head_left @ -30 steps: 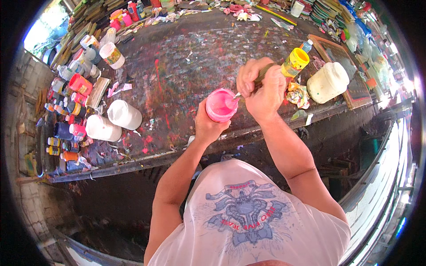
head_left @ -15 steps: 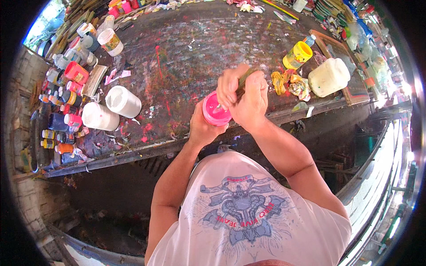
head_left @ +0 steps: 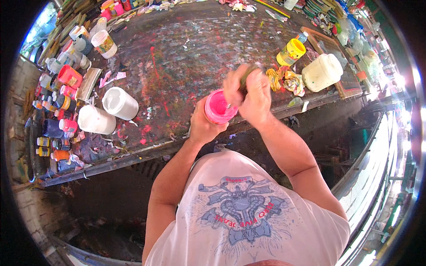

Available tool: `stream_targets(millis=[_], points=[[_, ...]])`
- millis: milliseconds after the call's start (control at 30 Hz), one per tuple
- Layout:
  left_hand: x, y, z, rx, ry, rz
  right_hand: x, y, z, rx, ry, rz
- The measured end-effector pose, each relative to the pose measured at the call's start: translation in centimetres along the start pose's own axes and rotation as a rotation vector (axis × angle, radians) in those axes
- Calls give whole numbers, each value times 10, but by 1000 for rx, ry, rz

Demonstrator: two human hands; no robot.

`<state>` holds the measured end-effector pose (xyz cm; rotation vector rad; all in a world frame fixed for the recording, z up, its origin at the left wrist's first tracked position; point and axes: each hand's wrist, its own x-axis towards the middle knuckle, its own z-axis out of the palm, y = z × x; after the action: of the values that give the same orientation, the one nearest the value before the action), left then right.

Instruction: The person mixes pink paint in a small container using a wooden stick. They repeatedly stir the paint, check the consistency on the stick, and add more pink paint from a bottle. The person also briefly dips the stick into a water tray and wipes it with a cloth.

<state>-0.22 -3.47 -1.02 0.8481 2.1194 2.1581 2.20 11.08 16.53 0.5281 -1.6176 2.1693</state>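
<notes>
A jar of bright pink paint [head_left: 217, 105] is tilted near the table's front edge. My left hand [head_left: 200, 124] is wrapped round its left side and base, closed on it. Above the jar's right rim, my right hand [head_left: 256, 98] grips a brownish stick [head_left: 245, 79] that slants between its fingers. The stick's lower end is hidden by the hand, close to the jar's mouth. Motion blurs the fingers of the right hand a little.
Two white tubs [head_left: 120, 103] stand left of the jar, with many small paint bottles [head_left: 66, 126] beyond them. To the right are a yellow paint pot [head_left: 290, 52], a cream canister [head_left: 322, 73] and crumpled stained rags [head_left: 286, 80]. The paint-stained table [head_left: 177, 57] ends just before me.
My right hand has shifted slightly right with the stick, uncovering more of the pink paint. My left hand keeps its hold on the jar. The whole view has moved a little.
</notes>
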Motion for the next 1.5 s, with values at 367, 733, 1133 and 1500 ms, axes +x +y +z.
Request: stream_targets(millis=[367,733,1133,1500], points=[[6,12,-4,121,-52,1,8,-5,-3,-146,34,12],[7,18,-3,179,-54,45,17,-3,-6,-51,94,-99],[11,22,-2,148,-35,50,19,11,11,-94,256,-177],[7,15,-1,151,-24,90,9,14,8,47,175,-80]])
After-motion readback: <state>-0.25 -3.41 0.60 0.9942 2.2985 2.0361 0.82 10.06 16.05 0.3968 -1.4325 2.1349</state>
